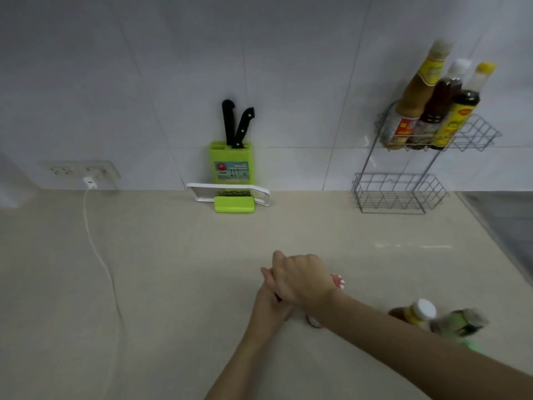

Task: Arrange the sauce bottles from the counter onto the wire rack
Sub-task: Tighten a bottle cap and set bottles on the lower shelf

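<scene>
A two-tier wire rack [372, 145] stands against the tiled wall at the back right. Its top shelf holds three tall sauce bottles: an amber one [412, 105], a dark one with a white cap [441, 99] and a dark one with a yellow cap [464, 111]. The lower basket [399, 192] holds nothing. At mid-counter my right hand [302, 278] lies over my left hand [271, 304], both closed around a small, mostly hidden bottle with a red-and-white cap [338, 281]. A white-capped, yellow-labelled bottle [418, 313] and a blurred green bottle [461, 324] stand at the near right.
A green knife block [232, 166] with two black-handled knives stands at the back wall, with a white slicer [202, 194] lying in front of it. A white charger and cable [95, 249] run from the wall socket at the left. A steel sink edge [501, 223] lies at the right.
</scene>
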The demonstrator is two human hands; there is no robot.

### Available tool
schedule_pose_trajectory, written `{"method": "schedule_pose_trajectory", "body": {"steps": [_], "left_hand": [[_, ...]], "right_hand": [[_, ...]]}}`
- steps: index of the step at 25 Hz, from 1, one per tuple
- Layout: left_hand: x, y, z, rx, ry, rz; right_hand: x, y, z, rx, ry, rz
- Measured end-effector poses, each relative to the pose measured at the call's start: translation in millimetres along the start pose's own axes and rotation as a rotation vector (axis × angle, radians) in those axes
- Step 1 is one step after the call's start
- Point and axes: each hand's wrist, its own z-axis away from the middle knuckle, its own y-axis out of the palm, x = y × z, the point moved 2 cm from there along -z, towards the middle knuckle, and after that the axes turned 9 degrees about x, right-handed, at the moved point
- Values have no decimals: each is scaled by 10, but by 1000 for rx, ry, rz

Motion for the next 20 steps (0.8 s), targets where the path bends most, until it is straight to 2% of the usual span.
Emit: {"method": "schedule_pose_trajectory", "body": {"steps": [1, 3, 5, 7, 9, 10, 12, 15, 18, 20], "left_hand": [[-16, -4, 2, -12, 4, -19], [-28, -15, -1, 4, 31, -21], [-64, -45, -5, 51, 24, 10], [-78, -108, -44, 107, -15, 38], [-54, -175, -86, 170, -44, 57], [-47, -193, -99, 174, -52, 51], [-36, -197, -102, 115, -57, 55], [-65, -138, -119, 30, 0, 7], [-46, -126, -150, -9, 62, -74], [-14, -140, -153, -46, 76, -73]], "right_hand": [[23, -12, -9, 28, 64, -50], [-16, -49, -19, 43, 61, -74], [-112, -28, -50, 75, -91, -129], [-236, 4, -118, 104, -333, -133], [-259, -60, -190, 131, -485, 27], [-251, -80, -218, 130, -505, 40], [-162, -91, -224, 131, -417, 24], [-92, -149, -162, 58, -86, 41], [-31, -66, -209, 233, 10, -147], [13, -35, -287, 257, 60, -144]]}}
